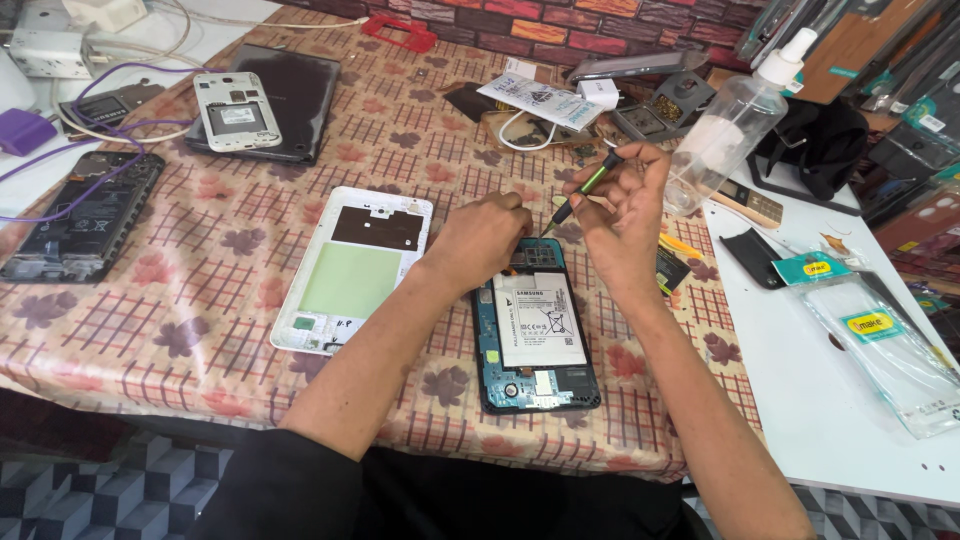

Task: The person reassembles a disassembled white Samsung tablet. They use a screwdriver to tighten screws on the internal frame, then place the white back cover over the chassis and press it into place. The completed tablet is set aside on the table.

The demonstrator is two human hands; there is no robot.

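An opened small tablet (537, 340) with a blue inner frame and a white battery lies face down on the patterned tablecloth. My left hand (480, 238) rests with closed fingers on its top left corner. My right hand (622, 215) grips a thin black and green screwdriver (583, 187), tip pointing down at the tablet's top edge. The tablet's white back cover (352, 268) lies inside up just to the left.
A clear spray bottle (727, 130) stands right of my right hand. Another opened device (85, 215), a white phone frame (235, 110) on a dark tablet, chargers and cables lie at the left and back. Packaged accessories (880, 340) sit on the white board at right.
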